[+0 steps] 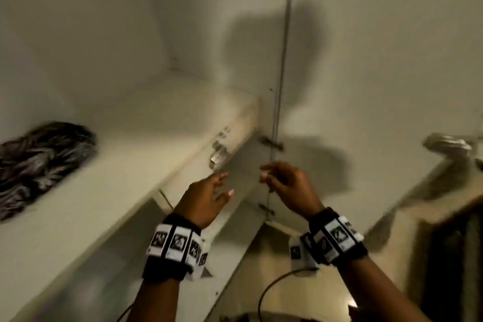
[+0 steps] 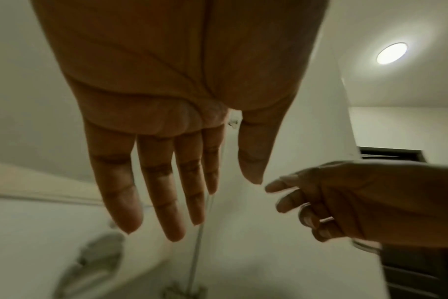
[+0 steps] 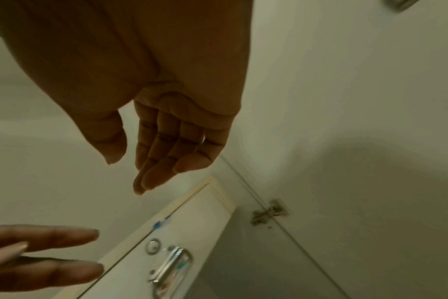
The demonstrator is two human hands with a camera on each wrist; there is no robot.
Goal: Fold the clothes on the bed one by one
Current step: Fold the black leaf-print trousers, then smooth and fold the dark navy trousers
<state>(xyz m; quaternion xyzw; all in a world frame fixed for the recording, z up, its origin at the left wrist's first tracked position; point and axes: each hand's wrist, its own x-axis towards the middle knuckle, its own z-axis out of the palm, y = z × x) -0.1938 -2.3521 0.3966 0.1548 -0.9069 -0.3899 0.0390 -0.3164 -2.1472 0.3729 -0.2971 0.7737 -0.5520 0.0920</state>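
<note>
Hands are raised before a white wardrobe (image 1: 130, 165); left hand (image 1: 206, 198) spread and empty; right hand (image 1: 290, 185) loosely curled, holding nothing; patterned garment (image 1: 39, 162) lies on the shelf

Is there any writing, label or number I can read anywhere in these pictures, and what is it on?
No readable text in any view.
Left wristband: black-and-white square marker patterns, not letters or numbers.
Right wristband: the same kind of patterns, blurred.
Drawer front with the metal handle: a small blue mark near its edge, too blurred to read.
</note>
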